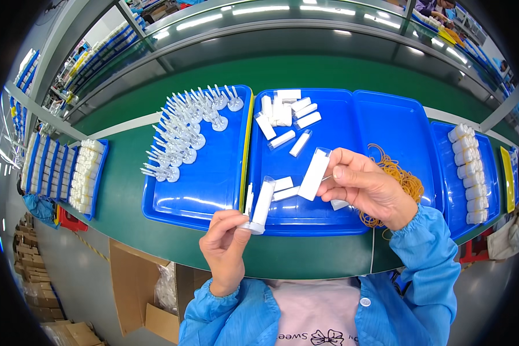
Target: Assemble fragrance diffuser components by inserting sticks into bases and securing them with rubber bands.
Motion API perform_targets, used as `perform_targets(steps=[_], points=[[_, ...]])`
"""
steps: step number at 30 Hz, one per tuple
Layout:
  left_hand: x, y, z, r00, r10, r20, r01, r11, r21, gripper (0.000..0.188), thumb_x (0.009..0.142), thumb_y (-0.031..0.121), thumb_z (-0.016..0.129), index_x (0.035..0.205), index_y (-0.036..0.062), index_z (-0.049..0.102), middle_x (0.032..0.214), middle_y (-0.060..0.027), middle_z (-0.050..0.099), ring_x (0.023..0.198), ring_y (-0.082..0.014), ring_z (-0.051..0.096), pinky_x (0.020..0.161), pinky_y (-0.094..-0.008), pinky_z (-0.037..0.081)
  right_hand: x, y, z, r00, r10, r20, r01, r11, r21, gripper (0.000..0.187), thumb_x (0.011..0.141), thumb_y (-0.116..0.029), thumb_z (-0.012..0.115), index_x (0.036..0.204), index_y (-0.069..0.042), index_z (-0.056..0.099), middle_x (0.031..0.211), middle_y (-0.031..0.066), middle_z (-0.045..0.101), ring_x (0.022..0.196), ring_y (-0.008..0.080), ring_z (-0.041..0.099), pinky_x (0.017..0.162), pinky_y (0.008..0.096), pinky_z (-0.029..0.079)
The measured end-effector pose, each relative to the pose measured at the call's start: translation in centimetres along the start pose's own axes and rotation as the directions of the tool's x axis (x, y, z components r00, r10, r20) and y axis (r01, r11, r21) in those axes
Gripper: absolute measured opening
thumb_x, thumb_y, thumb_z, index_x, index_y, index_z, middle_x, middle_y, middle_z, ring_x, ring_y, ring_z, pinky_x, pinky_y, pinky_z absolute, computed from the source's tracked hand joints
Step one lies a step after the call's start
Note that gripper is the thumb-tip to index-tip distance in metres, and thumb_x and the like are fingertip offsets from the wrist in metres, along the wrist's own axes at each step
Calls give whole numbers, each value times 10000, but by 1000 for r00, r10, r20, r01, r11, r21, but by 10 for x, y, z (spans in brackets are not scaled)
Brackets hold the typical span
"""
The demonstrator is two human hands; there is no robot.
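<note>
My left hand [224, 247] pinches a round whitish base [252, 228] with thin upright posts. A white block in a clear sleeve [264, 202] stands on that base, tilted slightly to the right. My right hand [376, 189] holds a second white block with clear film [313, 175] between thumb and fingers, apart from the base. Something thin shows at the right fingertips, too small to make out. Both hands are over the near part of the middle blue tray [334, 118], where several similar white blocks [281, 112] lie loose.
Many posted bases [187, 130] stand in the left blue tray [225, 158]. Brown rubber bands [406, 181] lie heaped beside my right hand. White wrapped bundles fill trays at the far right [470, 173] and left [86, 173]. An open cardboard box [135, 282] stands below the green table [132, 207].
</note>
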State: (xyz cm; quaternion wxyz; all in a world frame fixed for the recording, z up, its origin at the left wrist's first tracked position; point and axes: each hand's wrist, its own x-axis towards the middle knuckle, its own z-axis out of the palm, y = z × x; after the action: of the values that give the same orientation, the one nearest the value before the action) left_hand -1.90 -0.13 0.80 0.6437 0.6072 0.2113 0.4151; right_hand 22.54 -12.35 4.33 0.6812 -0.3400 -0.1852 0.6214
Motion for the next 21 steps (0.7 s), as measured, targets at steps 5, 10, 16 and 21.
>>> perform_targets(steps=[5, 10, 16, 21], points=[[-1, 0, -3, 1000, 8, 3, -7, 1000, -26, 162, 863, 23, 690, 1012, -34, 666, 1018, -67, 557, 884, -119, 553, 782, -240, 454, 8, -2, 2, 998, -61, -20, 61, 998, 10, 185, 913, -121, 651, 1029, -24, 543, 1054, 123, 600, 955, 214, 668, 816, 305, 581], [-1, -2, -4, 1000, 5, 3, -5, 999, -32, 159, 862, 23, 691, 1008, -34, 665, 1011, -67, 560, 878, -117, 551, 782, -238, 449, 16, -7, 14, 986, -133, -102, 98, 950, -297, 271, 887, -148, 688, 1104, -53, 556, 1033, 89, 591, 865, 181, 652, 718, 327, 560], [-1, -2, -9, 1000, 8, -23, -8, 1000, -10, 160, 865, 25, 688, 1013, -31, 664, 1006, -64, 564, 880, -115, 546, 780, -239, 447, 33, 15, 5, 911, -319, 260, 263, -33, -964, 358, 795, 8, 666, 1132, -84, 591, 1060, 109, 597, 896, 264, 629, 793, 357, 522], [1, -2, -15, 999, 20, -37, -19, 1000, 7, 159, 863, 20, 687, 1012, -32, 660, 1007, -63, 563, 881, -113, 543, 771, -239, 444, 49, 46, 16, 826, -124, 550, 456, -427, -781, 298, 745, -10, 605, 1038, -65, 616, 998, 104, 566, 927, 282, 594, 777, 393, 491]])
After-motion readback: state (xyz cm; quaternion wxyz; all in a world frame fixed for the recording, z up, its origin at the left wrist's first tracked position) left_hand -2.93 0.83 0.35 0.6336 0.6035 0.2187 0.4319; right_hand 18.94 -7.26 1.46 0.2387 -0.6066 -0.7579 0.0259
